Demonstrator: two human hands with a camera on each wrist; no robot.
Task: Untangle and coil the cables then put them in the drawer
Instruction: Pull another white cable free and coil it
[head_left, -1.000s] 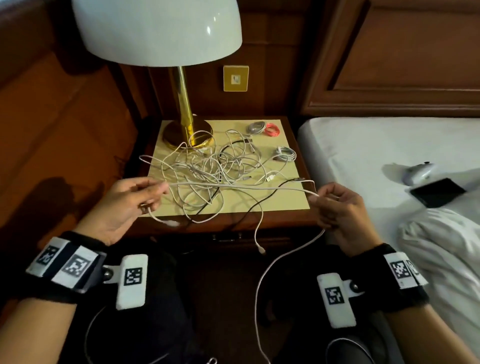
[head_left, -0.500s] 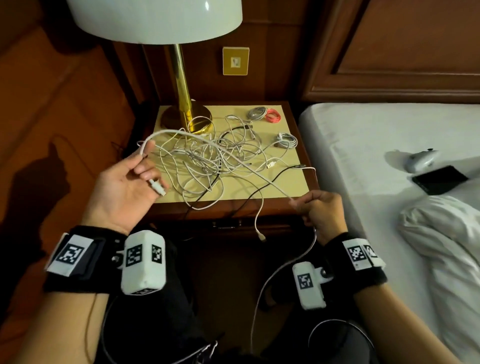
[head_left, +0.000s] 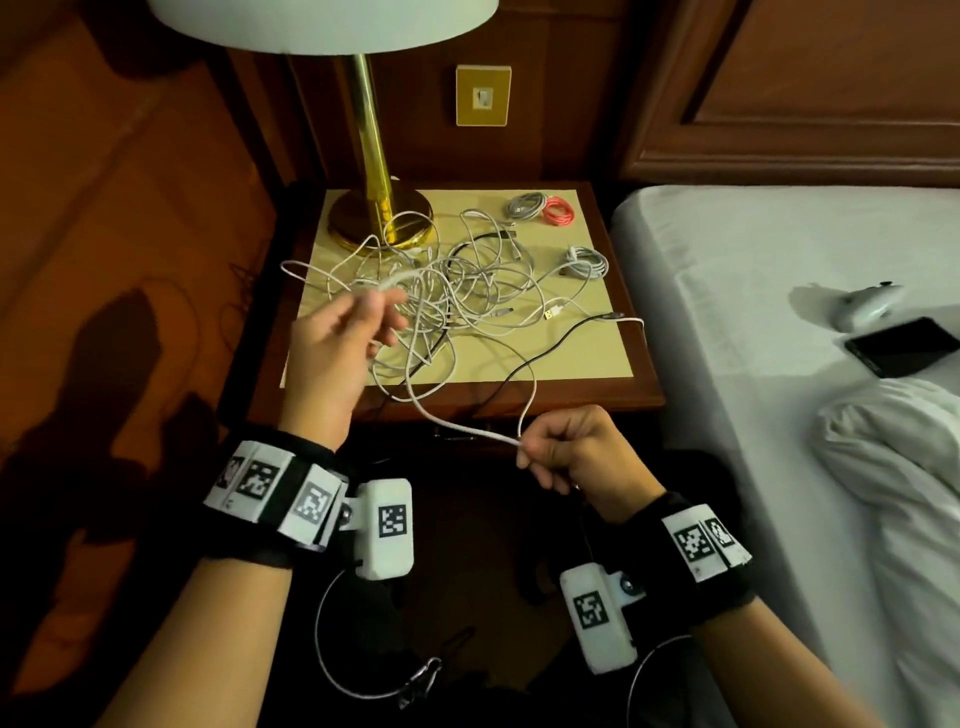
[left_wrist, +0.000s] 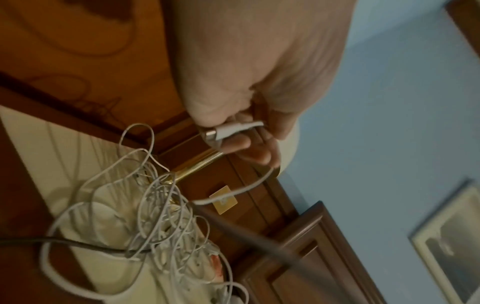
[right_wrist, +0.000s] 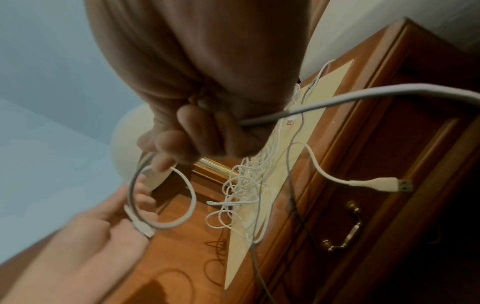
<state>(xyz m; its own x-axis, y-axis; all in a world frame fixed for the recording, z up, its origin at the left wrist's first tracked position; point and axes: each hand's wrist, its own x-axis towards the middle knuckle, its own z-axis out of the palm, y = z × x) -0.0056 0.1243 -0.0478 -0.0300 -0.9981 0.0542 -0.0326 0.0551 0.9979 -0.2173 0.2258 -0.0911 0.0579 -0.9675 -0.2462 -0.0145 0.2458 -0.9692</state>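
Head view: the left hand, mid-frame, has swung inward since a moment ago, pinching the white cable whose length the right hand grips at lower centre; coiling seems begun. The tangle lies on the worktop. Left wrist view: fingers pinch its plug. Right wrist view: a first loop hangs at lower left; the drawer is shut.

Both my wrists have black bands with white square-code tags stuck on, plus a chunky white camera block clipped on each, also tagged. Thin wire loops dangle below them. Bare forearms, no sleeves.
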